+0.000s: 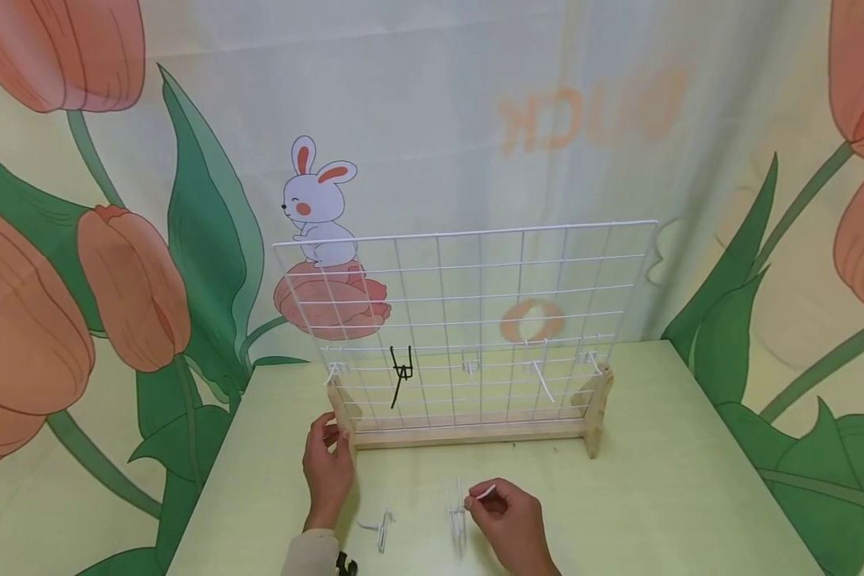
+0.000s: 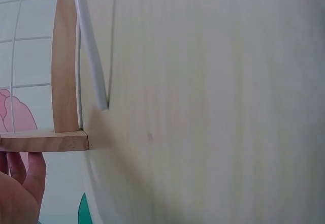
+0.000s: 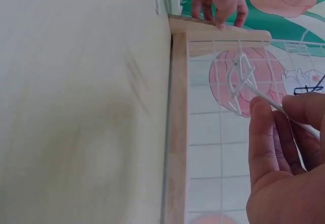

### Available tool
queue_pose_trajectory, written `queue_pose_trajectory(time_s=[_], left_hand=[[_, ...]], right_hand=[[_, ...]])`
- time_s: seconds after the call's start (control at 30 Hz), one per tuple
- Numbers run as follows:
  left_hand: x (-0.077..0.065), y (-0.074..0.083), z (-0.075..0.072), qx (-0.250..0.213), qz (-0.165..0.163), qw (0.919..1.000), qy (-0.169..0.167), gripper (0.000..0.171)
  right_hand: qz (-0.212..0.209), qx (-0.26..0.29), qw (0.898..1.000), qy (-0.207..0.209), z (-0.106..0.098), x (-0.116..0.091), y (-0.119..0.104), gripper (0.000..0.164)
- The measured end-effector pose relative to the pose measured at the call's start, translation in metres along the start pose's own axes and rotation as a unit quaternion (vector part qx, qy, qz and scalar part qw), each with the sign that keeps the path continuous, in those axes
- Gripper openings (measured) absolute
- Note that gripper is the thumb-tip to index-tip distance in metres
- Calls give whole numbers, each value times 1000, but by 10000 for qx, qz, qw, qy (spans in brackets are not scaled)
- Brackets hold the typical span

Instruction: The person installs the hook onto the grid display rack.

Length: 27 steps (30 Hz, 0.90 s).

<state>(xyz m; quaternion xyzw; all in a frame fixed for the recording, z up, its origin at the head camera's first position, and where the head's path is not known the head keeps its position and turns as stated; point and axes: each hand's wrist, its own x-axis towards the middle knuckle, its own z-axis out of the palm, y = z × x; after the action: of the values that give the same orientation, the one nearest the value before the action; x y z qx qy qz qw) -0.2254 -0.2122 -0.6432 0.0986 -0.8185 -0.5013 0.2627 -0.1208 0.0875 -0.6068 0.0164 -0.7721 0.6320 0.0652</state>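
In the head view, my right hand pinches the rod of a white wire display hook between thumb and fingers, above the table. The right wrist view shows this hook with its bent back end pointing away from the fingers. My left hand is at the left side support of a wooden stand, fingertips gripping its outer edge. A white wire grid stands upright in that stand. Between the hands, a second white hook lies on the table.
A black hook hangs on the grid's left part. Several white hooks hang in the same row, including one with a long prong. The right side support stands on the table. Behind is a printed curtain.
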Motion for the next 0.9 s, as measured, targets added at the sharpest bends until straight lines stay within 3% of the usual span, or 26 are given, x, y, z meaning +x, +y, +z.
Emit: queue_pose_trajectory(time_s=[0.47,0.7,0.9], left_hand=[[-1,3,1,81,-21,9999,119,39],[-1,2,2,97,-34,9999,102,39],[1,2,1,35,-25,10000,38,39]], right_hand=[[-942,-143,9924,773,-30,16,-18,17],[-1204,-191,9860,1135,-39,24,-20,18],[-1712,-419,9714,1590,-46,33,-28,22]])
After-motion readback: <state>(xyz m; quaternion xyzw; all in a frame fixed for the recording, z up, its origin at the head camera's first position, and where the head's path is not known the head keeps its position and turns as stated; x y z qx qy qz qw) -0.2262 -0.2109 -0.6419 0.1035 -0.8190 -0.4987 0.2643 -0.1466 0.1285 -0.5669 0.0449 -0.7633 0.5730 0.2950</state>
